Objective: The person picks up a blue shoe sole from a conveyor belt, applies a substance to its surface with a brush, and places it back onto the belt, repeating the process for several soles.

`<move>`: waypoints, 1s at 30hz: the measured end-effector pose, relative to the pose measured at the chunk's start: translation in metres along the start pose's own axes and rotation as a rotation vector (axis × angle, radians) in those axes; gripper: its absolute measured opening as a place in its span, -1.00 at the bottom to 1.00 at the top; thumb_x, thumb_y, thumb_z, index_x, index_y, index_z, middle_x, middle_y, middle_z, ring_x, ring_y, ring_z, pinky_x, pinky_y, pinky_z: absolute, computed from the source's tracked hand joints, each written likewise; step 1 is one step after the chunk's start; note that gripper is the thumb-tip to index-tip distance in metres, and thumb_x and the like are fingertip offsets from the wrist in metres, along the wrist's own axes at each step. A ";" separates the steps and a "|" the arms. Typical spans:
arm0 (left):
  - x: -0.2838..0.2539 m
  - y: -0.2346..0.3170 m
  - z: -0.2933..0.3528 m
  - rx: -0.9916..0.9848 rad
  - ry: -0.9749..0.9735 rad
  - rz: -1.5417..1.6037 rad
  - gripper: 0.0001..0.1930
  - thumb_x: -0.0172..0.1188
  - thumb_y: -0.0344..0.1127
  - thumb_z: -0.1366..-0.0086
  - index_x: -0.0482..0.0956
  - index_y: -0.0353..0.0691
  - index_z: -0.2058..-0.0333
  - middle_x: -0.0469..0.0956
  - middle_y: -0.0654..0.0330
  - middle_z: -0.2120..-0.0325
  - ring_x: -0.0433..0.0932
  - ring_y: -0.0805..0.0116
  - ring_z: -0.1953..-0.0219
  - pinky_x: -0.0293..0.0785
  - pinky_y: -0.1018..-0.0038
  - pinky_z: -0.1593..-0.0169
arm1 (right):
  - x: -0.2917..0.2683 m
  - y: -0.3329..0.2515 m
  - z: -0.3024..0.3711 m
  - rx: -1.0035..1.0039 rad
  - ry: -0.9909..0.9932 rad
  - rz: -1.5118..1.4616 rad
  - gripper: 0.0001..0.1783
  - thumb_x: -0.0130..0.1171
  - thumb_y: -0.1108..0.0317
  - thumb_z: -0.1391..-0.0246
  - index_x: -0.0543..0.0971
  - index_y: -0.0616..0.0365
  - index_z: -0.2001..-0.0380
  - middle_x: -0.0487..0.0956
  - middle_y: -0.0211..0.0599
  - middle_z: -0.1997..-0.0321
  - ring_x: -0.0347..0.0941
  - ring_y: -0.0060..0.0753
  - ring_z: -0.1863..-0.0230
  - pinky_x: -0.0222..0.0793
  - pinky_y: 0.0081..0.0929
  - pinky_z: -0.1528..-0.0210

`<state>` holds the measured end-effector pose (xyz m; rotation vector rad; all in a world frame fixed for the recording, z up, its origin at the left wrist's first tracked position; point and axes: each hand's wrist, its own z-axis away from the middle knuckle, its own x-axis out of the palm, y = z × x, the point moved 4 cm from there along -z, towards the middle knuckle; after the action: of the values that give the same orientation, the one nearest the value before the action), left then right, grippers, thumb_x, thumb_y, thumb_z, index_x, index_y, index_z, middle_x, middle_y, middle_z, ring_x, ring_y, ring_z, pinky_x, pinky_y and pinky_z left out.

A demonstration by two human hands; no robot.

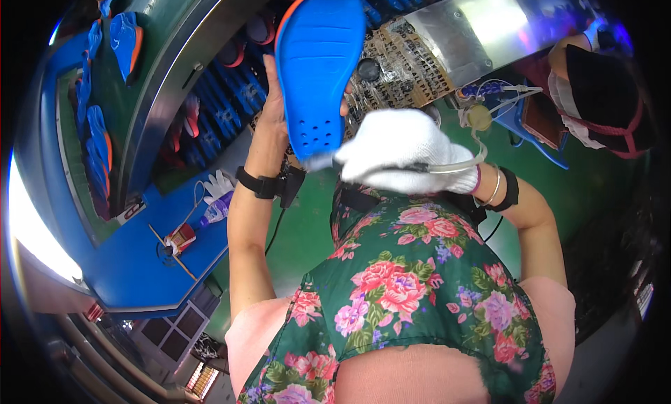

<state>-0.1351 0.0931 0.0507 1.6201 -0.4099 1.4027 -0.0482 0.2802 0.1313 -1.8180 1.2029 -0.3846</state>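
A blue shoe sole (318,68) with an orange edge stands tilted up before me, its ridged inner face toward me. My left hand (275,105) is closed around it from behind, thumb at its left side and fingertips showing at its right. My right hand (398,147), in a white knitted glove, is closed on a brush (321,160) with a thin clear tube (458,168) running back over the wrist. The blurred brush tip is at the sole's narrow, holed end; whether it touches cannot be made out.
More blue soles (124,46) lie on a green surface (157,33) at left. A blue table (133,264) bears a purple-labelled bottle (215,210) and white gloves (221,186). Taped cardboard (409,61) covers the ledge ahead. Another person (594,89) works at right.
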 end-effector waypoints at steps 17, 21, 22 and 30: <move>0.016 -0.048 0.007 0.178 0.651 -0.181 -0.42 -0.16 0.02 -0.59 0.24 -0.26 -0.37 0.39 -0.08 -0.29 0.51 0.05 -0.23 0.50 0.07 -0.28 | -0.065 0.016 -0.012 0.355 0.373 0.077 -0.78 0.41 0.56 0.01 0.75 0.24 0.23 0.75 -0.18 0.19 0.67 -0.35 0.16 0.57 -0.41 0.06; 0.009 -0.056 0.015 0.012 0.426 -0.135 -0.47 -0.02 -0.02 -0.55 0.31 -0.20 -0.34 0.45 0.00 -0.24 0.51 0.07 -0.21 0.52 0.08 -0.26 | -0.067 0.013 -0.005 0.283 0.270 0.180 -0.80 0.42 0.53 0.02 0.76 0.16 0.25 0.75 -0.23 0.21 0.67 -0.32 0.15 0.57 -0.38 0.06; -0.010 -0.059 0.022 0.006 0.207 0.010 -0.41 0.05 0.05 -0.51 0.32 -0.19 -0.33 0.44 0.01 -0.25 0.48 -0.05 -0.22 0.54 -0.06 -0.20 | -0.062 0.007 -0.007 0.295 0.280 0.160 -0.83 0.42 0.51 0.01 0.76 0.13 0.28 0.75 -0.25 0.20 0.67 -0.30 0.15 0.56 -0.36 0.05; 0.019 -0.071 0.025 0.267 0.143 0.435 -0.08 0.22 0.34 -0.21 0.26 -0.10 -0.40 0.37 -0.08 -0.30 0.45 -0.22 -0.23 0.37 -0.27 -0.29 | -0.053 -0.006 0.002 0.140 0.345 0.308 -0.82 0.39 0.48 -0.03 0.76 0.14 0.24 0.75 -0.18 0.19 0.68 -0.20 0.22 0.55 -0.32 0.14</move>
<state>-0.0613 0.1161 0.0404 1.6909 -0.5300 1.9578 -0.0687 0.3268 0.1458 -1.4533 1.6235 -0.6044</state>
